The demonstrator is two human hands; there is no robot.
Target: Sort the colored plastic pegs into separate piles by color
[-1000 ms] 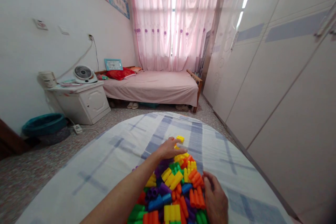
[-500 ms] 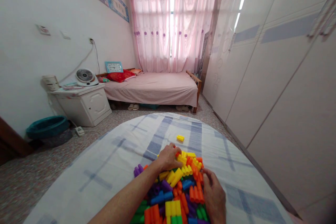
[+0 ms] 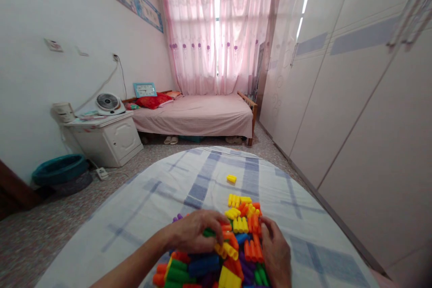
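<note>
A pile of coloured plastic tube blocks (image 3: pixel 253 250) lies at the near edge of the table. Over its left part is my left hand (image 3: pixel 199 231), fingers curved down among orange, green and yellow blocks; whether it grips one is hidden. At the pile's right side rests my right hand (image 3: pixel 276 252), fingers apart, its fingertips beside the orange blocks. One yellow block (image 3: pixel 231 179) lies alone beyond the pile.
A blue and white checked cloth (image 3: pixel 135 216) covers the round table. Behind it stand a pink bed (image 3: pixel 195 114), a white cabinet (image 3: pixel 123 141) with a fan (image 3: pixel 108 102), a teal-lined bin (image 3: pixel 60 168) and a tall wardrobe (image 3: pixel 354 99).
My left hand has moved left and nearer, from the pile's far side. Blocks in the near left part have shifted. My right hand has stayed in place.
</note>
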